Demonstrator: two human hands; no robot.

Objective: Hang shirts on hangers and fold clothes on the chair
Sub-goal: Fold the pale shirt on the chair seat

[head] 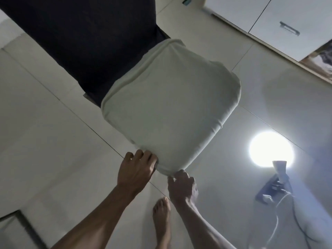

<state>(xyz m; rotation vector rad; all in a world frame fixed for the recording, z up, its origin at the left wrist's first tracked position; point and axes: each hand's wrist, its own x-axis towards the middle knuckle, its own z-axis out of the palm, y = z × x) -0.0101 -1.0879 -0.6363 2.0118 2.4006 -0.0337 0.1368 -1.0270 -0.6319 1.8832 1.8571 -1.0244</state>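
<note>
A pale cream garment (pixel 170 103) lies spread flat over the chair seat, its near edge draped over the front. A dark navy cloth (pixel 86 38) covers the chair's back part beyond it. My left hand (pixel 138 168) grips the garment's near left corner with curled fingers. My right hand (pixel 182 186) pinches the near edge just to the right of it. No hanger is in view.
Glossy pale floor tiles (pixel 45 132) surround the chair, with a bright lamp reflection (pixel 271 149). My bare foot (pixel 161 218) stands just below the hands. White cabinet doors (pixel 280 17) run along the top right. A dark object with a white cord (pixel 274 191) lies at right.
</note>
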